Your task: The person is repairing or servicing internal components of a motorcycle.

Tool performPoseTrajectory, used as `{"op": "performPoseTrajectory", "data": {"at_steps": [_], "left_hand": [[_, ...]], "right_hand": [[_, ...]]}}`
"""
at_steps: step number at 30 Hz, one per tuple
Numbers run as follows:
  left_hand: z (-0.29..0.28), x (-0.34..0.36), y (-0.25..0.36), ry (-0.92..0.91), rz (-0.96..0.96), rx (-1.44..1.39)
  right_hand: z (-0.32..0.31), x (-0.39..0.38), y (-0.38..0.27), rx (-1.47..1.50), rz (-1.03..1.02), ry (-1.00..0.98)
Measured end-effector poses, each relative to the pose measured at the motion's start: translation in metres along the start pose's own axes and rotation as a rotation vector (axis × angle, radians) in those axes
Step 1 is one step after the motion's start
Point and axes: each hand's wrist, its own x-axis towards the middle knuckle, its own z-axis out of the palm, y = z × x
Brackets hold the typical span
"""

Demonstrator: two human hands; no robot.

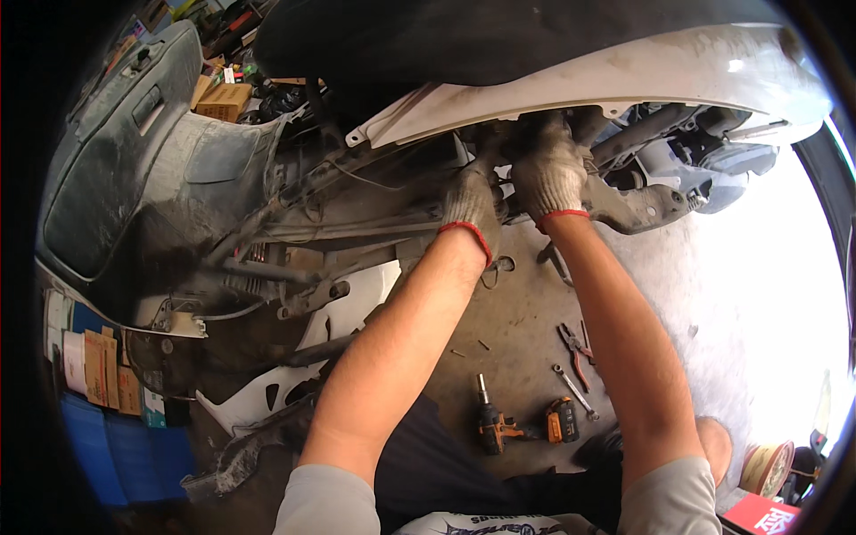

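My left hand [471,198], in a dirty knit glove with a red cuff, reaches into the dusty underside of a stripped scooter. Beside it my right hand [548,174], gloved alike, is raised into dark metal parts below a long white body panel [660,67]. The fingers of both are lost in shadow among the parts, so what they touch or hold is unclear. A dark seat [517,31] tops the panel, and a grimy metal bracket [637,209] juts out to the right of my right hand.
On the concrete floor lie a cordless drill [495,419], a battery [562,419], a wrench [573,392] and pliers [575,357]. The scooter's front shield [107,178] stands left. Removed white panels [241,401], blue bins [98,446] and cardboard boxes [227,101] sit around it.
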Motion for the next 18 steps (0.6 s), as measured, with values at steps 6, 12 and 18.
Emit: {"op": "performPoseTrajectory", "data": {"at_steps": [6,12,18], "left_hand": [[-0.002,-0.004,0.002,-0.04,0.017,-0.082],[0.0,0.0,0.002,-0.062,-0.018,-0.093],[-0.012,0.016,-0.004,-0.07,-0.024,-0.152]], "right_hand": [[0.007,0.003,0.01,0.019,-0.042,0.011],[0.011,0.004,0.015,0.026,-0.063,0.042],[0.009,0.002,0.007,0.059,-0.007,0.022]]}}
